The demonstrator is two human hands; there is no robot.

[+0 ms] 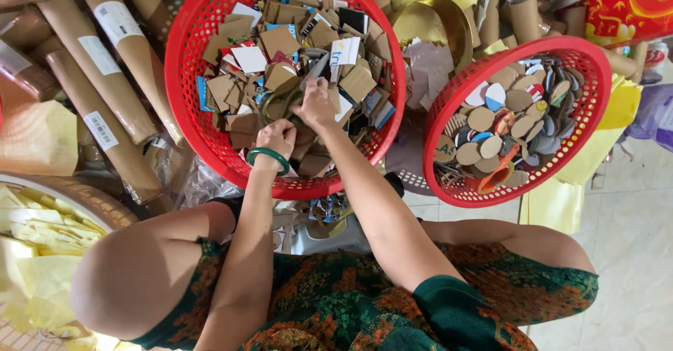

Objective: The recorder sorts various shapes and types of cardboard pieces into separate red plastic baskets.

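- The right hand (315, 104) sits in the middle of the large red basket (184, 78), fingers curled around the handles of a pair of scissors (294, 93); the blades point up the frame and are partly lost among the scraps.
- The left hand (276, 138), with a green bangle (267, 156) at the wrist, lies just below it, closed into a loose fist. Whether it pinches a cardboard piece I cannot tell, since the fingers are turned under.
- Cardboard offcuts (280, 41), brown squares mixed with printed ones, fill the large basket and bury its floor.
- The small red basket (596, 85) at the right of the frame holds round cardboard discs (481, 118); an orange object at its lower rim is too hidden to name.
- The two basket rims stand close at centre frame, with crumpled paper in the gap.
- Long cardboard tubes (105, 71) crowd the upper left, cut off by the frame edge, pressing against the large basket's left rim.
- Yellow paper sheets (35, 232) fill the lower left.
- Bare tiled floor (631, 239) shows only at the lower right, beside the person's knee.
- The near rim of the large basket rests just above the lap, partly covered by both forearms.
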